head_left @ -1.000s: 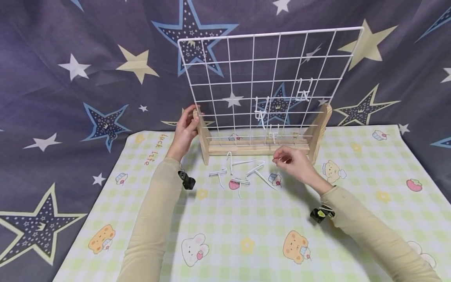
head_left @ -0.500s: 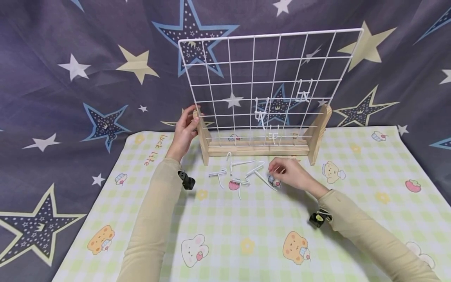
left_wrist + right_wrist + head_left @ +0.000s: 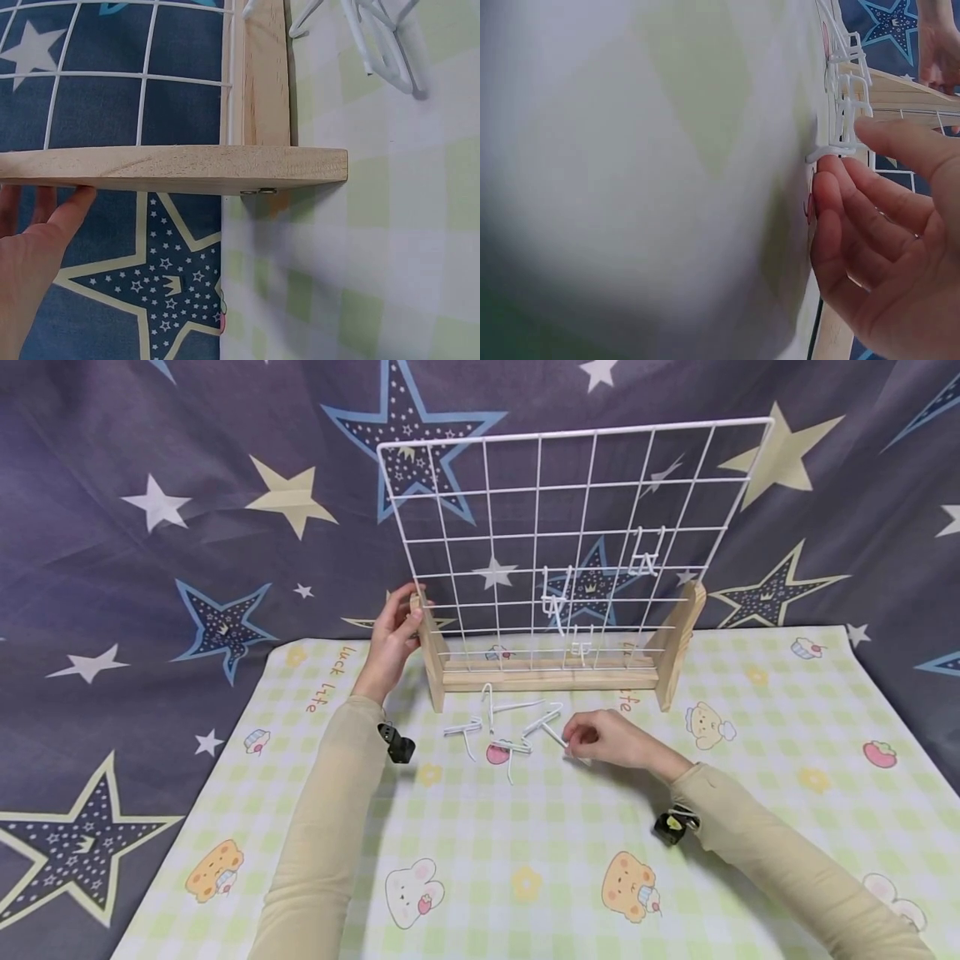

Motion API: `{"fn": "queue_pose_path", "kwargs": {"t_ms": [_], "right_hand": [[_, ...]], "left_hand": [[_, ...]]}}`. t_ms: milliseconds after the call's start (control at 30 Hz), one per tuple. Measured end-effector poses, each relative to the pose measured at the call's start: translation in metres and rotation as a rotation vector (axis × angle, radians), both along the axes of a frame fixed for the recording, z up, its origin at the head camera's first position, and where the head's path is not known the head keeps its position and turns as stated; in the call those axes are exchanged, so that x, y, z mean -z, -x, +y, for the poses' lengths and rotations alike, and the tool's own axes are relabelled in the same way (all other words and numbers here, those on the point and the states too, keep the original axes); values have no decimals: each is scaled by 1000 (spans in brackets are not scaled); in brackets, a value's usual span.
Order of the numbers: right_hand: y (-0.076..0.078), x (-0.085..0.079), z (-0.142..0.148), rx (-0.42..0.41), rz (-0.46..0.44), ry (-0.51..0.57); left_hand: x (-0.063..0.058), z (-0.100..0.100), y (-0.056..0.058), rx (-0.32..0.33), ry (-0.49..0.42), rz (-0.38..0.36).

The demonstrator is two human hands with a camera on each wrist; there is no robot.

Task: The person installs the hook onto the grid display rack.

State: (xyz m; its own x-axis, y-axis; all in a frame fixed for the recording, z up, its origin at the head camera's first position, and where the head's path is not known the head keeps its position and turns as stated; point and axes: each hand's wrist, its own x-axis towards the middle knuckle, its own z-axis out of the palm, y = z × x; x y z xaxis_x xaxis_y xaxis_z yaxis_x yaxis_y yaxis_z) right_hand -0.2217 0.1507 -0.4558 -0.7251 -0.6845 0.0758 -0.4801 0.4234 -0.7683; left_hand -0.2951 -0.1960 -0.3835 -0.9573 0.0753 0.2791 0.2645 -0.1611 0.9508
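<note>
The left hand (image 3: pixel 392 635) holds the left post (image 3: pixel 431 658) of the wire grid (image 3: pixel 536 535), its fingers curled behind the wood and the thumb on the near side; the left wrist view shows it against the post's outer face. The right hand (image 3: pixel 611 737) is low over the cloth (image 3: pixel 480 827), fingers curled, with thumb and fingertips about the long end of the nearest hook (image 3: pixel 542 720); I cannot tell whether they pinch it. That hook lies on the cloth in front of the crossbar (image 3: pixel 551 682), its bar pointing away from the hand. Three more white hooks (image 3: pixel 512 747) lie near it, to its left. The grid stands tilted between the left post and the right post (image 3: pixel 681 647), and three hung hooks (image 3: pixel 555 600) are on its wires: one near the middle, one higher toward the right, one low near the crossbar. A starry curtain (image 3: pixel 67 552) hangs behind. Each wrist wears a small black camera (image 3: pixel 397 745) beside a pale sleeve (image 3: pixel 311 852).
</note>
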Motion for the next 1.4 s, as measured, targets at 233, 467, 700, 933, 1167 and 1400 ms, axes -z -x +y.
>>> {"fn": "queue_pose_path", "kwargs": {"t_ms": [233,467,700,933,1167,1400], "right_hand": [[1,0,-1,-9,-22,-32],[0,4,-5,42,-25,-64],[-2,3,-7,63,3,-99],[-4,2,-7,91,9,-78],[-7,1,-3,154,31,-62],[-7,2,3,221,21,18]], "left_hand": [[1,0,0,-7,-4,-5],[2,1,1,8,-27,8],[4,0,1,18,-32,16],[2,0,1,8,-4,4],[2,1,0,5,-9,-4],[3,0,1,10,-6,-8]]}}
